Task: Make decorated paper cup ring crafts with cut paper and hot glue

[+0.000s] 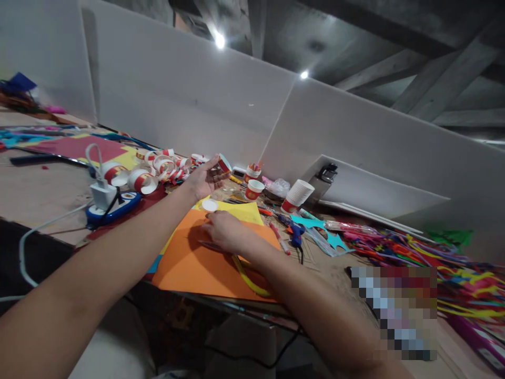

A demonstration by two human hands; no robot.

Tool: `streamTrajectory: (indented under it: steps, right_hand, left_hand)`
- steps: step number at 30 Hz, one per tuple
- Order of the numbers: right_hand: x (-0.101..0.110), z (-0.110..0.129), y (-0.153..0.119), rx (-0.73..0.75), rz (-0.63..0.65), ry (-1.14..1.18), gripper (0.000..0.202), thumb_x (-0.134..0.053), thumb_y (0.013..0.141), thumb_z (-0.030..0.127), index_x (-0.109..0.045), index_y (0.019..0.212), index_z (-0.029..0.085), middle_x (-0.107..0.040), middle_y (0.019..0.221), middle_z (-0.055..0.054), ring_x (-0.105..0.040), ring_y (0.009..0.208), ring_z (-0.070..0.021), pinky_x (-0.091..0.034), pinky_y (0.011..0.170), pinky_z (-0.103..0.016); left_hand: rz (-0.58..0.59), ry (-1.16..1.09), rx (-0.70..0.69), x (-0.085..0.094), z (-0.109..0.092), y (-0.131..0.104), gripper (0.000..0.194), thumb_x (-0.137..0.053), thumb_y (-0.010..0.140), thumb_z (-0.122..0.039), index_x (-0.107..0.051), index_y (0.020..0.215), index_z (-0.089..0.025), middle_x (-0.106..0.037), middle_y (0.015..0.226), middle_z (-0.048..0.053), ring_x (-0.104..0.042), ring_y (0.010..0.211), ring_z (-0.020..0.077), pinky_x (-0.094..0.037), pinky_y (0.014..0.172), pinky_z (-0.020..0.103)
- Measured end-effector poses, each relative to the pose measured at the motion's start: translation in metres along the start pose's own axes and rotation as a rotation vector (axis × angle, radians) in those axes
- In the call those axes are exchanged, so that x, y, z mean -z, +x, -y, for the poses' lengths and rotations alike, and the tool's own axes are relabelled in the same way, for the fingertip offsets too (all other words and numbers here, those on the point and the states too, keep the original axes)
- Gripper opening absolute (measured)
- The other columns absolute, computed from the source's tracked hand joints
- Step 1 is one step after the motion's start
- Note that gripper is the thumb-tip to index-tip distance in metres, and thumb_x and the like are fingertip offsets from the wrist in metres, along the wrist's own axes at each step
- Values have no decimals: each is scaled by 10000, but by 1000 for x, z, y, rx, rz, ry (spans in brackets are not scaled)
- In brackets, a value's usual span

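My left hand [202, 182] is raised over the back of the orange sheet, its thumb and fingers holding a short red-and-white paper cup piece [224, 163]. Low over the orange paper [185, 271], my right hand [225, 231] has its fingers curled in. Its fingertips are at the near edge of a small white disc [210, 205]; whether they pinch it is hidden. Partly under that hand and forearm are a dark pointed blade [209, 245] and a yellow loop [252, 281], which look like scissors. A yellow sheet [250, 211] lies beneath the orange one.
Cut red-and-white cup rings [144, 180] lie left, near a blue power strip [128, 206] with a white plug [103, 196]. Behind stand a paper cup [254, 190] and a cup stack [299, 195]. To the right are a blue glue gun [295, 234] and colourful pipe cleaners [445, 273].
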State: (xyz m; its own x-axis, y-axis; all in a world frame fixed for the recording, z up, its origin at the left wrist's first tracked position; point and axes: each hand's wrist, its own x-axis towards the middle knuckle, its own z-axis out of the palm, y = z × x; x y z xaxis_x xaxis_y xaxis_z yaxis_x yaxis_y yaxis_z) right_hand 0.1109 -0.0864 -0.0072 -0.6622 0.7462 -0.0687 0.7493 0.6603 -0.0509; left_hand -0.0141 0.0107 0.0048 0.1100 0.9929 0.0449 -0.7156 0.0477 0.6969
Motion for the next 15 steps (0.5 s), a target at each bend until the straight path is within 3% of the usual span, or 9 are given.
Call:
streamTrajectory:
  steps: [2,6,9,12,14,15]
  right_hand:
    - [-9,8,6,7,4,-53,338,-494,937,349,-669,1063,88,-683,1092,-191,-631,982,-277,-472,836,-357]
    - [-6,33,-9,284,3,22,336,-519,939,397,-671,1051,120,-684,1131,-160,-619,1042,-281,-428,949,-428]
    - [12,45,-39,595,122,327,258,-557,930,294,-640,1145,176,-683,1200,-83,-614,1098,-194,-415,981,-323]
    - [29,43,-67,638,272,763,230,-564,928,270,-654,1121,184,-707,1145,-34,-651,1016,-109,-452,881,-187]
    - [32,32,-77,478,66,904,206,-574,916,303,-682,1048,189,-719,1065,-38,-657,974,-127,-471,879,-216]
    - [31,22,-79,332,-150,927,202,-552,921,318,-684,1014,196,-715,1028,-44,-654,949,-140,-485,870,-245]
  left_hand:
    - [-9,-2,-8,1,-1,1,259,-742,752,-404,-651,811,-169,-703,706,49,-699,648,170,-458,482,220]
    - [-2,-19,-40,2,-4,1,271,-747,745,-412,-650,827,-174,-695,691,37,-702,650,173,-452,473,220]
    - [1,-32,-47,1,-6,0,233,-731,763,-389,-645,798,-175,-698,692,38,-704,671,180,-466,493,230]
    - [47,-21,-19,-3,-3,-4,181,-693,795,-352,-658,807,-175,-714,735,47,-710,713,187,-487,531,243]
    - [114,-9,18,-6,3,-9,165,-670,807,-335,-671,824,-171,-724,765,58,-717,748,201,-498,555,254]
    - [165,-5,39,-8,7,-11,166,-659,813,-331,-677,834,-167,-728,776,66,-719,769,211,-505,571,261]
